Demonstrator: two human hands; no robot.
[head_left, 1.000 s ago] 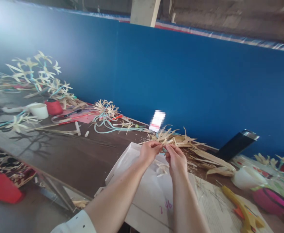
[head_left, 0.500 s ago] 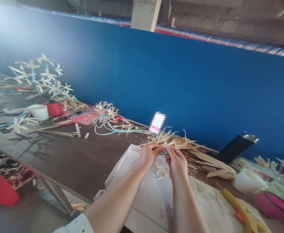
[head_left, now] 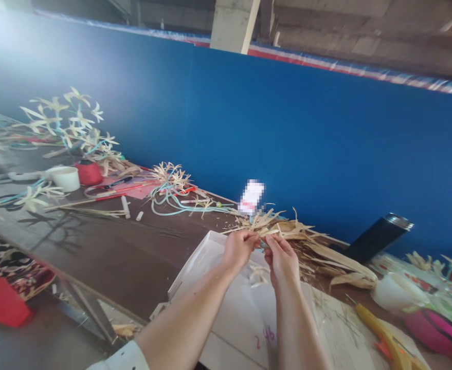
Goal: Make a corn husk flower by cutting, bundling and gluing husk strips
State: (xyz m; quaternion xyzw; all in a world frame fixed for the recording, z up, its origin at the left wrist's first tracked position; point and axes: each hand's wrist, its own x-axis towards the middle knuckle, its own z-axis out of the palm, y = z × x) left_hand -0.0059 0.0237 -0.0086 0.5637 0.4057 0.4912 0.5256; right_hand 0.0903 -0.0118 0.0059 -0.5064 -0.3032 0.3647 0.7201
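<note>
My left hand (head_left: 238, 248) and my right hand (head_left: 282, 260) are held close together above a white cardboard box (head_left: 226, 303). Both pinch a small piece between their fingertips, a pale straw strip with a bit of light blue (head_left: 262, 242); it is too small to make out fully. Just behind the hands lies a heap of dried straw and husk strips (head_left: 303, 244). A few pale straw bits (head_left: 257, 275) lie on the box under my hands.
A long brown table (head_left: 106, 246) runs along a blue wall. On it: straw flowers on blue stems (head_left: 67, 123), a white cup (head_left: 66, 178), a red pot (head_left: 88, 172), blue cords (head_left: 167, 203), a black flask (head_left: 376, 237), a yellow glue gun (head_left: 383, 336), a white bowl (head_left: 393, 292).
My hands have stayed together at the same spot, fingers shifting slightly on the small piece. The view has drifted a little.
</note>
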